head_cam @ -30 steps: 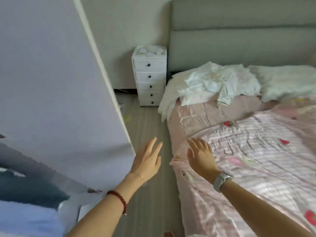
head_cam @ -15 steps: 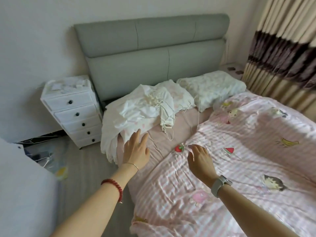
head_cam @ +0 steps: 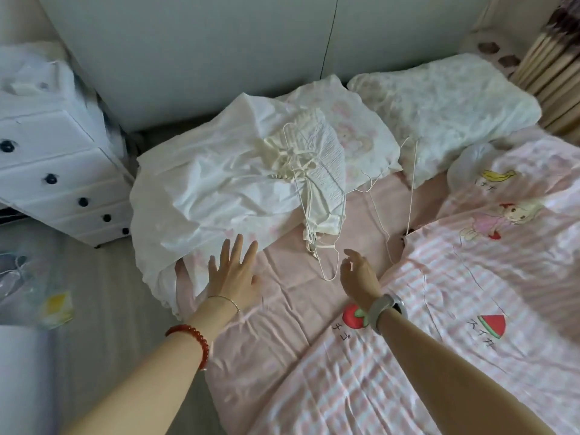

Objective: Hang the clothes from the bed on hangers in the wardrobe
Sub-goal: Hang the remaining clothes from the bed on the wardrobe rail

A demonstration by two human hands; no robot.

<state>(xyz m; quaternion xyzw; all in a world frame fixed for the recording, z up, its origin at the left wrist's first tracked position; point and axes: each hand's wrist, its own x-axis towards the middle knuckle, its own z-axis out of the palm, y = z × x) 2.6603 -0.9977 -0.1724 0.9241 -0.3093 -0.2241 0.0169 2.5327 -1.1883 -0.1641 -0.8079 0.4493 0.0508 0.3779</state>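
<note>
The bed (head_cam: 282, 309) fills most of the view, covered by a plain pink sheet with a pink-striped quilt (head_cam: 455, 324), printed with fruit and cartoon figures, drawn across its right part. A grey padded headboard (head_cam: 219, 58) stands behind it. A white drawer unit (head_cam: 53, 171) with dark knobs sits on the floor at the left of the bed, near its head. Two pillows lie against the headboard: a pale printed pillow (head_cam: 354, 127) in the middle and a white textured pillow (head_cam: 445, 98) to its right. The heap of white clothes (head_cam: 213, 183) lies on the left head end of the bed, partly over the printed pillow and spilling over the mattress edge. A cream smocked garment (head_cam: 314, 158) rests on top of the heap, with thin white wire hangers (head_cam: 326, 255) tangled in it and trailing onto the sheet. The left hand (head_cam: 232, 277) is flat with fingers spread, fingertips at the near edge of the heap; its grip is wide and holds nothing. The right hand (head_cam: 357, 274) hangs just beside the nearest hanger, fingers loosely bent, grip slack, holding nothing. Contact with the hanger cannot be determined.
</note>
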